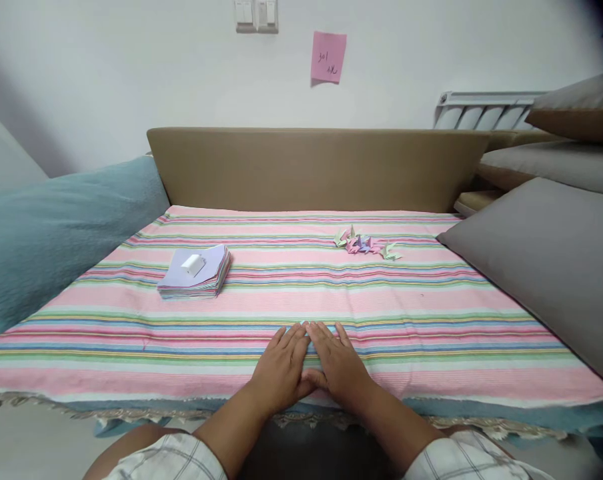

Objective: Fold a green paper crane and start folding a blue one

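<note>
My left hand (pixel 280 369) lies flat near the front edge of the striped cloth, fingers stretched forward. Beside it my right hand (pixel 339 367) is also flat, the thumbs meeting and the index fingertips almost touching. A bit of light blue (pixel 311 349), seemingly paper, shows in the gap between them; most of it is hidden under the hands. Farther off to the left is a stack of coloured paper (pixel 194 288) with a small white block (pixel 193 265) on its purple top sheet. Several folded paper cranes (pixel 364 245) in green, pink and purple sit together at the back right.
The striped cloth (pixel 291 283) covers the seat up to a tan backrest (pixel 311 170). A blue-covered armrest (pixel 71 227) bounds the left side. Grey cushions (pixel 546 260) are piled on the right. On the wall hang a pink note (pixel 328 57) and light switches (pixel 256 15).
</note>
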Tool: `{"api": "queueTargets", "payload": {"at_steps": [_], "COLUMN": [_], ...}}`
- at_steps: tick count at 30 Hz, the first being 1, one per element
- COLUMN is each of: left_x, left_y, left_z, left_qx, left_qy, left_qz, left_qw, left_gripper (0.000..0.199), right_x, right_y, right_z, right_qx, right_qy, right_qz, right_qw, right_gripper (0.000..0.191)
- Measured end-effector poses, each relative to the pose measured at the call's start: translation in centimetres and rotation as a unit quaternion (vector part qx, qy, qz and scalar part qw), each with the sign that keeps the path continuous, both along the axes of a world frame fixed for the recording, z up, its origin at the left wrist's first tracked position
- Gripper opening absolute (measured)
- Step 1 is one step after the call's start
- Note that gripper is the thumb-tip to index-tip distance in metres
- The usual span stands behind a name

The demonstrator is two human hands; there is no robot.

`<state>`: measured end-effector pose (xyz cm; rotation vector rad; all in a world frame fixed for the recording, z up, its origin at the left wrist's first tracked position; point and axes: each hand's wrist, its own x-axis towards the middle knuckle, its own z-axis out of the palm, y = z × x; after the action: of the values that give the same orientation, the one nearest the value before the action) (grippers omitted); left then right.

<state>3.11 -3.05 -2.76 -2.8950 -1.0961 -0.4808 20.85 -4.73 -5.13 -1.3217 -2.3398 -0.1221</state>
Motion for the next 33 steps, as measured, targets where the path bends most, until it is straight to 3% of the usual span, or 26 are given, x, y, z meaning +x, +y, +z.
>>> {"api": "queueTargets", "payload": {"at_steps": [10, 15, 20, 33], "left_x": [-0.4, -0.3, -0.4, -0.2], "left_y": [0.5, 0.3, 0.2, 0.2], "left_z": [0.7, 0.9, 0.8, 1.1], "left_qx": [-0.050, -0.060, -0.057, -0.042], "left_qy": [0.021, 0.031, 0.025, 0.075], "left_qz": [-0.014, -0.007, -0.009, -0.007], "left_qw": [0.998, 0.998, 0.998, 0.996], "left_gripper": [0.067, 0.061, 0.054, 0.074], "right_x": [0.9, 1.0, 1.2, 2.2], "right_y": [-0.2, -0.1, 0.0, 0.4], "right_z": [1.7, 1.7, 1.4, 1.5], "right_qx": [-0.077, -0.086, -0.075, 0.013], "right_qy": [-0.005, -0.005, 0.006, 0.036], "right_qz": [0.023, 0.021, 0.022, 0.028], "right_qw": [0.997, 0.996, 0.997, 0.999], "right_gripper": [0.053, 0.047, 0.039, 0.025]}}
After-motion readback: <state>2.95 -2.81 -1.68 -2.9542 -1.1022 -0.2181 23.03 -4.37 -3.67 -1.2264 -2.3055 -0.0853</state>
